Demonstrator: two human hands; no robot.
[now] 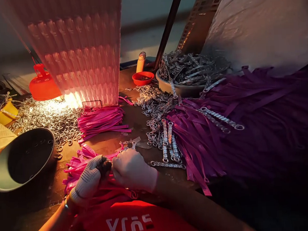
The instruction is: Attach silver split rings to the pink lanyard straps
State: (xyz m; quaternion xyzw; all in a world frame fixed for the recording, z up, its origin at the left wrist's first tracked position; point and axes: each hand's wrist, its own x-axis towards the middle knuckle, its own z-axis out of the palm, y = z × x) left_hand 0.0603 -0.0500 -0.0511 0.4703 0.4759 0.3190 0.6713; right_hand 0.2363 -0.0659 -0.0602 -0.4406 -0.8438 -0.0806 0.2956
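Note:
My left hand (91,177), in a dotted work glove with dark, dirty fingertips, is closed over a magenta strap (112,155) at the front of the table. Right beside it, my right hand (133,169) in a pale glove is closed, its fingertips meeting those of the left. What sits in its pinch is hidden. More magenta straps (75,166) lie loose under and left of my hands. Just beyond the right hand are a few metal links (129,143) and a scrap of clear plastic.
A dark bowl (32,156) stands left, before a heap of metal rings (64,125). A red lamp (44,85) hangs beside a ribbed translucent panel (89,63). Bundled straps (102,121) lie beyond my hands; chains fill a basin (183,89). A strap pile (247,124) covers the right.

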